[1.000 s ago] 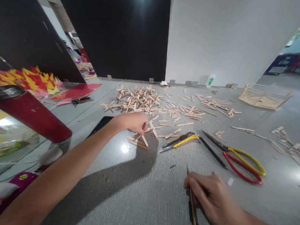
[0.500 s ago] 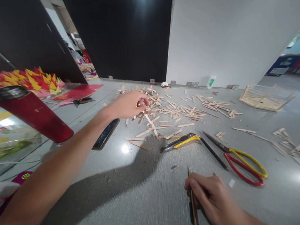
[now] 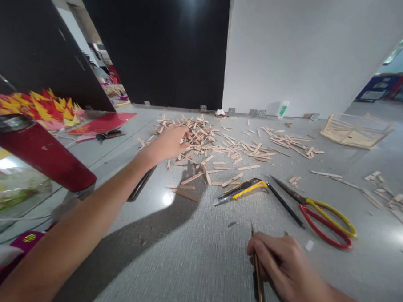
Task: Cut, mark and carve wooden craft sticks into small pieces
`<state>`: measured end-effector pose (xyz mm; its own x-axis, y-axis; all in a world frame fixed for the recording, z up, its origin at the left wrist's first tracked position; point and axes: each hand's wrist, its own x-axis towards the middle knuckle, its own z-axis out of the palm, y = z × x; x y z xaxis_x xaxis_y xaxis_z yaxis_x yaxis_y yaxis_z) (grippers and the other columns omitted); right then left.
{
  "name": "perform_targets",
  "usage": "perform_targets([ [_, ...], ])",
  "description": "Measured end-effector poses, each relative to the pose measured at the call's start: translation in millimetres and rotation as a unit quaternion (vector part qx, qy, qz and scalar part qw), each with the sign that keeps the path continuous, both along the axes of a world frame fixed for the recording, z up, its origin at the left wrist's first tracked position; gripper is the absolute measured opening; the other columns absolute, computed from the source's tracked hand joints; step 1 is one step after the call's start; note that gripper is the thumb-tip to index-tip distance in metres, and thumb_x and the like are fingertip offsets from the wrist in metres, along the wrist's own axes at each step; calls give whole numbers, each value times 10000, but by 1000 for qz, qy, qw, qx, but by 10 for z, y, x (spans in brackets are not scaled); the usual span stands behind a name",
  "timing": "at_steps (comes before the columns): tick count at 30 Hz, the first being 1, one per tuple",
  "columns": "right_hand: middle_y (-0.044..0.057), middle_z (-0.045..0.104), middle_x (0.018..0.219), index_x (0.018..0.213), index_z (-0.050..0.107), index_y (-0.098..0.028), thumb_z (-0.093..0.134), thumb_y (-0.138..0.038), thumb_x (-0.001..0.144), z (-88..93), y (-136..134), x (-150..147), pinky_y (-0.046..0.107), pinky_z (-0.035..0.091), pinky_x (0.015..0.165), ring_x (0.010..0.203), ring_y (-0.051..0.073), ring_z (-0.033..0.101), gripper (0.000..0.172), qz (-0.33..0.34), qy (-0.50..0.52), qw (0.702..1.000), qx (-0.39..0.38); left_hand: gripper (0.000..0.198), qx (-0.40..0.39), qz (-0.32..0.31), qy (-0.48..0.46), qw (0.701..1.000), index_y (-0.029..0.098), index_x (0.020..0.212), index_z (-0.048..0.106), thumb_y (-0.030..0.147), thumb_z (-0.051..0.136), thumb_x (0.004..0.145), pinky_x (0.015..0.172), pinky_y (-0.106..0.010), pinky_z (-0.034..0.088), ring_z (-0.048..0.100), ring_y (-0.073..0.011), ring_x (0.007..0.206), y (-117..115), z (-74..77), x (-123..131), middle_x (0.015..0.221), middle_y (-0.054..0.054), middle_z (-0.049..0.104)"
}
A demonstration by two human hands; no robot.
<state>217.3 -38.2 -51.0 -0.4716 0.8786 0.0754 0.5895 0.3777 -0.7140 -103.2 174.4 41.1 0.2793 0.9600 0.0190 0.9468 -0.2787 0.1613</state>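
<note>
And here on the far left, a red flask (image 3: 46, 155), silvery at the top, with a heap of folded paper points (image 3: 39, 106) bristling behind it (reds and yellows, a little pink at the edges)! Beside that, a glossy red sheet (image 3: 105, 121) lies flat. Down front, a clear plastic bag (image 3: 19, 187) shows green inside, a purple object (image 3: 25, 243) below. Behind, a black panel (image 3: 166, 47) meets a white panel (image 3: 292, 52); far right, a blue box (image 3: 378, 86)!
</note>
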Motion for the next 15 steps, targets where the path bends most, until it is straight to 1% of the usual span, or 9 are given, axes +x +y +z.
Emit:
perform_targets([
  [1, -57, 483, 590, 820, 593, -225, 314, -379, 1133, 1, -4, -1, 269, 390, 577, 520, 133, 473, 447, 0, -1, 1000, 4, 357, -27, -3, 16, 1000, 183, 1339, 637, 362, 668, 1032, 976, -489, 588, 671, -282, 1161, -10, -3, -4, 1372, -114, 640],
  [3, -58, 479, 589, 819, 593, -224, 318, -372, 1132, 2, -10, -3, 271, 393, 583, 520, 134, 474, 443, -1, -2, 1000, 12, 351, -111, -19, 56, 992, 173, 1324, 641, 361, 674, 1029, 944, -473, 601, 688, -269, 1118, -53, -1, 1, 1329, -110, 659],
  [6, -66, 465, 570, 813, 590, -223, 325, -352, 1132, 6, -6, -6, 270, 374, 565, 503, 127, 462, 434, 5, 2, 1000, 19, 312, -261, -46, 124, 956, 157, 1267, 661, 353, 685, 1025, 873, -428, 623, 715, -232, 1013, -159, -7, 72, 1225, -93, 698],
  [8, -68, 464, 563, 806, 586, -222, 330, -334, 1129, 13, 4, -8, 268, 368, 557, 497, 125, 461, 427, 7, 1, 1000, 21, 282, -324, -53, 155, 932, 147, 1211, 680, 350, 701, 1016, 829, -398, 629, 726, -209, 929, -235, -28, 169, 1130, -76, 723],
  [10, -65, 471, 562, 803, 591, -219, 337, -325, 1123, 19, 10, -10, 265, 373, 552, 497, 124, 474, 423, 5, -2, 1000, 25, 279, -357, -54, 173, 916, 136, 1168, 694, 347, 736, 990, 811, -389, 628, 730, -205, 879, -301, -56, 288, 1063, -69, 735],
  [12, -60, 487, 565, 804, 599, -215, 341, -316, 1118, 25, 9, -12, 262, 381, 553, 498, 124, 485, 419, 6, -3, 1000, 30, 289, -369, -53, 185, 909, 147, 1215, 680, 355, 700, 1015, 845, -410, 627, 726, -219, 953, -353, -80, 395, 1147, -81, 721],
  [15, -57, 502, 556, 796, 598, -215, 350, -304, 1111, 32, -3, -14, 259, 390, 551, 495, 125, 488, 410, 4, 0, 999, 40, 326, -365, -44, 188, 911, 161, 1288, 655, 352, 684, 1025, 898, -444, 618, 708, -247, 1055, -405, -94, 486, 1263, -100, 687],
])
